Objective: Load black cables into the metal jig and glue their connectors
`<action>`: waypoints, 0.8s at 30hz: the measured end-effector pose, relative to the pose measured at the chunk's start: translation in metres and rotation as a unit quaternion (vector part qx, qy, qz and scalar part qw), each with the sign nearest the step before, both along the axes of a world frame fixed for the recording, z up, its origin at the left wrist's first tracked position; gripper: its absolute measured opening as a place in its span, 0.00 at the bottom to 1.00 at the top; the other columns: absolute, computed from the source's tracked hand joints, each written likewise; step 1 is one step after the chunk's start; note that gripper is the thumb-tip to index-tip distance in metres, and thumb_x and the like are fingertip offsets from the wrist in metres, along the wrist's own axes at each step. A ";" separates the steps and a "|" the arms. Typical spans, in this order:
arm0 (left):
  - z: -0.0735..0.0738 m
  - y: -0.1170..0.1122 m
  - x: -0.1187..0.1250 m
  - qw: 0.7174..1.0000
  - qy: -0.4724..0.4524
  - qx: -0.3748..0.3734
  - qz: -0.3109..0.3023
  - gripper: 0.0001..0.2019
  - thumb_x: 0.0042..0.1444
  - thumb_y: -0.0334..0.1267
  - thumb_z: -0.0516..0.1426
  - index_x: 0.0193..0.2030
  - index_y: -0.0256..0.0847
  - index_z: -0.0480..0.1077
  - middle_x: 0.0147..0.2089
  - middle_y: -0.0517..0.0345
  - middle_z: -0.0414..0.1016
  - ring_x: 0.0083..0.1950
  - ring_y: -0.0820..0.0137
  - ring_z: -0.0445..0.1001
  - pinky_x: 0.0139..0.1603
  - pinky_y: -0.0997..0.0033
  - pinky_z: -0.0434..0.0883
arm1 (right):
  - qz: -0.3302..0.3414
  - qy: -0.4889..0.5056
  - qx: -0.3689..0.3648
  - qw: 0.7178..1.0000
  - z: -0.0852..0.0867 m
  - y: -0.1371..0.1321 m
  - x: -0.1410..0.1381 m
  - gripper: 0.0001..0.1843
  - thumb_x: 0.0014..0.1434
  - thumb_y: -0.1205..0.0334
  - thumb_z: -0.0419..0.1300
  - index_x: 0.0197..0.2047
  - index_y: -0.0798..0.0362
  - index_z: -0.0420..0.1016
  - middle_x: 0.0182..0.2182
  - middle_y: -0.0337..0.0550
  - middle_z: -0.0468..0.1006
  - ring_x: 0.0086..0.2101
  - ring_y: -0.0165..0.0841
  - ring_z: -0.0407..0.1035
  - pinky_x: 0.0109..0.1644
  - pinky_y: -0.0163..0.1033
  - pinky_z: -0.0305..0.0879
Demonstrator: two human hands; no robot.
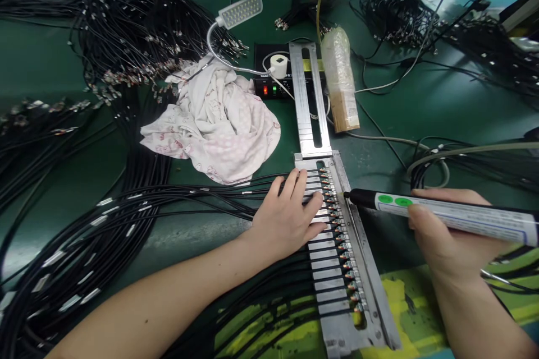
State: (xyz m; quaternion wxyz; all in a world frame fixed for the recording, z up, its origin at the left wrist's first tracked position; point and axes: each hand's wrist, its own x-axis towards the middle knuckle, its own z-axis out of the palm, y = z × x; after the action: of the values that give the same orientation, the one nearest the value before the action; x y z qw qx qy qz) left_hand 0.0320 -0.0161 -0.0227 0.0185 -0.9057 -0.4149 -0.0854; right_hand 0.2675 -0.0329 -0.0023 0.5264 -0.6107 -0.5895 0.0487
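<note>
A long metal jig (pixel 370 291) lies on the green bench with several black cables (pixel 202 196) clamped side by side, their copper ends lined up along its slot. My left hand (pixel 290 213) rests flat on the cables at the jig's upper part, fingers stretched out. My right hand (pixel 446 235) grips a white pen-shaped tool (pixel 442 214) with green buttons. The tool's dark tip (pixel 348 195) touches the cable ends beside my left fingers.
A crumpled white cloth (pixel 214 118) lies behind the cables. A small LED gooseneck lamp (pixel 241 10), a black control box (pixel 269 76) with lit indicators, a metal rail (pixel 309 101) and a plastic-wrapped roll (pixel 340 81) stand behind the jig. Bundles of black cable (pixel 135 28) surround the bench.
</note>
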 end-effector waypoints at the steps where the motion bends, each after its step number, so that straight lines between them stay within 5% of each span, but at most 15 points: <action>1: 0.000 0.000 0.000 1.000 0.000 0.002 -0.001 0.21 0.60 0.53 0.49 0.51 0.40 0.64 0.62 0.34 0.58 0.63 0.47 0.56 0.57 0.50 0.58 | 0.016 0.004 0.009 1.000 0.001 0.001 -0.002 0.10 0.43 0.59 0.68 0.31 0.50 0.76 0.24 0.39 0.76 0.20 0.33 0.68 0.21 0.39 0.65; 24: 0.000 0.000 -0.001 1.000 -0.004 -0.008 0.000 0.19 0.60 0.52 0.49 0.49 0.40 0.65 0.62 0.34 0.58 0.64 0.48 0.55 0.56 0.49 0.58 | 0.044 -0.006 0.023 0.999 0.003 0.002 -0.004 0.11 0.41 0.65 0.69 0.32 0.50 0.77 0.24 0.39 0.76 0.20 0.31 0.67 0.21 0.37 0.64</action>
State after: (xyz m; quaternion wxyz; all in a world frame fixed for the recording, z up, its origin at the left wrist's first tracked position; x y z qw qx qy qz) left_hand 0.0311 -0.0159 -0.0222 0.0099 -0.9056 -0.4152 -0.0858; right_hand 0.2639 -0.0309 0.0003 0.5342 -0.5726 -0.6195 0.0548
